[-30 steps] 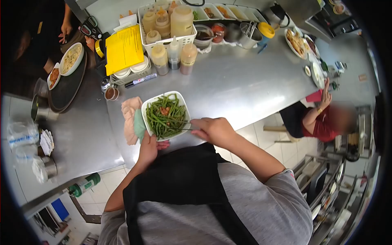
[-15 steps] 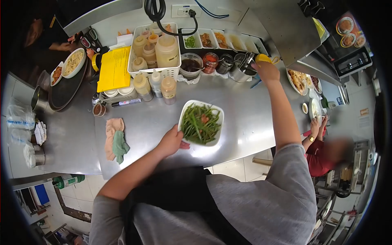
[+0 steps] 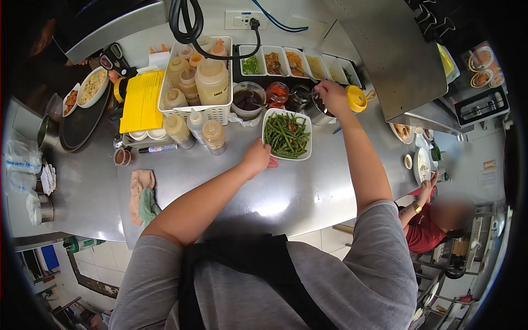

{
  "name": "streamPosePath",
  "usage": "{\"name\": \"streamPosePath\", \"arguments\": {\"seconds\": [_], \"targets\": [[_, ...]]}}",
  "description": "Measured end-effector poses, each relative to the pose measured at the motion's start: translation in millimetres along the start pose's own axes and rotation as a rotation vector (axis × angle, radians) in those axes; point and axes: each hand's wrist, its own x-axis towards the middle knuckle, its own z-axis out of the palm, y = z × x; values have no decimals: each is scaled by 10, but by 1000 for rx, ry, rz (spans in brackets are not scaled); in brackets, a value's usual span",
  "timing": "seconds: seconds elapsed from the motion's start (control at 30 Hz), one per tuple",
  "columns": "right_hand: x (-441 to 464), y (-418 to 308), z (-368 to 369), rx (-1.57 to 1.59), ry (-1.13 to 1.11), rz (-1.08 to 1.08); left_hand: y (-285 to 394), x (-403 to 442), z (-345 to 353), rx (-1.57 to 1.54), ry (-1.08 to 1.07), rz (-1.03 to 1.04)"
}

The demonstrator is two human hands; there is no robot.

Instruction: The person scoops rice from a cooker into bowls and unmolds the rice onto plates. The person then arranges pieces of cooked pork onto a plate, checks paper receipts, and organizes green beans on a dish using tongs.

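My left hand (image 3: 257, 158) grips the near left rim of a white square bowl (image 3: 307, 147). Green beans (image 3: 285, 135) fill the bowl, with small reddish bits on top. My right hand (image 3: 333, 98) is closed in a pinch over a metal container (image 3: 318, 114) at the back of the counter; what its fingers hold is hidden. Beside that container stand a dark jar (image 3: 298, 98), a jar of red sauce (image 3: 276, 94) and a tub of dark liquid (image 3: 247, 102). Right of my hand is a yellow-lidded container (image 3: 357, 99).
Squeeze bottles (image 3: 213, 136) and a white basket (image 3: 223, 113) of bottles stand left of the bowl. Topping trays (image 3: 273, 61) line the back. Two cloths (image 3: 143, 192) lie at left. A metal shelf (image 3: 393, 66) juts in at right, near a co-worker in a red shirt (image 3: 423, 231).
My left hand has carried the bowl right and toward the back, close to the jars. My right hand has shifted left over the metal container. The camera view has also shifted.
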Motion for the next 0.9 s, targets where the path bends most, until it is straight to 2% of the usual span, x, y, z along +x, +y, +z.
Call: {"name": "streamPosePath", "arguments": {"seconds": [0.07, 0.1, 0.17, 0.5, 0.63, 0.73, 0.9], "targets": [[-6, 82, -102, 245, -115, 146, -39, 45, 9, -30, 6, 14], [-16, 146, -88, 245, -118, 147, -54, 70, 13, -54, 20, 37], [-42, 203, -71, 654, -108, 344, -67, 93, 13, -78, 33, 58], [-260, 358, -140, 752, 121, 331, -8, 5, 52, -86, 2, 20], [-494, 247, -317, 718, 107, 395, -9, 12, 81, -91, -10, 52], [-820, -204, -458, 671, -44, 334, 4, 1, 77, -48, 7, 85], [-963, -66, -427, 774, -116, 465, -44, -1, 61, -37, 25, 96]]}}
